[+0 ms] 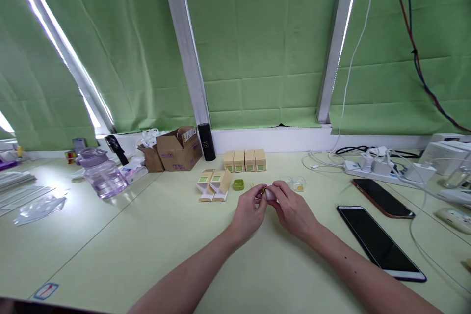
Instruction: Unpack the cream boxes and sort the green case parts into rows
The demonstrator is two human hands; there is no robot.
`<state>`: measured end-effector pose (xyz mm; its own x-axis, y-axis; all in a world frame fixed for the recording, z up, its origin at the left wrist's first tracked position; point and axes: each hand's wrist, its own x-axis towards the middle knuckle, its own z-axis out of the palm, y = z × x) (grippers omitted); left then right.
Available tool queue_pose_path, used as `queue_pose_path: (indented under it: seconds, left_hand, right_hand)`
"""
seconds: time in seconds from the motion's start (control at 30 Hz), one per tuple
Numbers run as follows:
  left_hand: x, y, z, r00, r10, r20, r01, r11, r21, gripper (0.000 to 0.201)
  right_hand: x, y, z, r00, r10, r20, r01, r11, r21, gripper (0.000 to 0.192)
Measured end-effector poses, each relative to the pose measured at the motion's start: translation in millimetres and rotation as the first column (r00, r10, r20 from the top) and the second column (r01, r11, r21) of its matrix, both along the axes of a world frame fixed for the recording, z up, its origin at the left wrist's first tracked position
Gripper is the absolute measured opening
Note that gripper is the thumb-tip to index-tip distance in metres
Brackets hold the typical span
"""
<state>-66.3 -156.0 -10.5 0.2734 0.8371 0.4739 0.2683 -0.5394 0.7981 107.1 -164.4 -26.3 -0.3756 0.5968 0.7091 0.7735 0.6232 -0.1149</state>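
My left hand (247, 215) and my right hand (296, 211) meet over the table, fingers pinched together. Between them is a small, pale, rounded piece (271, 196) with a dark and yellowish bit at its left end; its kind is too small to make out. Just left of my fingers sits a small green square dish (238, 185). Beyond it stand two opened small cardboard boxes (214, 184) with their flaps out. Behind my right hand lies a clear plastic shell (297, 184) with a yellow bit in it.
Several closed small boxes (245, 161) stand in a row at the back. Leftward are a black cylinder (206, 142), a brown carton (178, 149) and a purple water jug (103, 174). Two phones (380, 240), a power strip (382, 171) and loose cables lie on the right.
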Motion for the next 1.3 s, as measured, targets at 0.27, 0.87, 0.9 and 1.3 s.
queue_pose_path:
  seconds: [0.27, 0.87, 0.9, 1.3]
  left_hand:
    - [0.6, 0.7, 1.4, 0.999, -0.022, 0.047, 0.026, 0.995, -0.093, 0.032]
    - [-12.3, 3.6, 4.3, 0.998, -0.026, -0.055, 0.03, 0.996, 0.083, 0.04]
    - [-13.2, 3.9, 3.7, 0.998, -0.047, -0.044, 0.051, 0.994, 0.093, 0.046]
    - [-4.6, 5.6, 0.7, 0.953, -0.167, 0.252, 0.213, 0.962, -0.171, 0.039]
  right_hand:
    - [-3.9, -0.1, 2.9, 1.0, -0.001, -0.01, 0.001, 1.0, -0.025, 0.032]
    - [3.5, 3.6, -3.3, 0.977, 0.032, -0.211, -0.052, 0.995, -0.09, 0.027]
    - [3.7, 3.5, -2.8, 0.968, 0.048, -0.248, -0.073, 0.993, -0.093, 0.027]
    - [-3.6, 1.7, 5.3, 0.766, 0.101, -0.635, -0.323, 0.914, -0.244, 0.019]
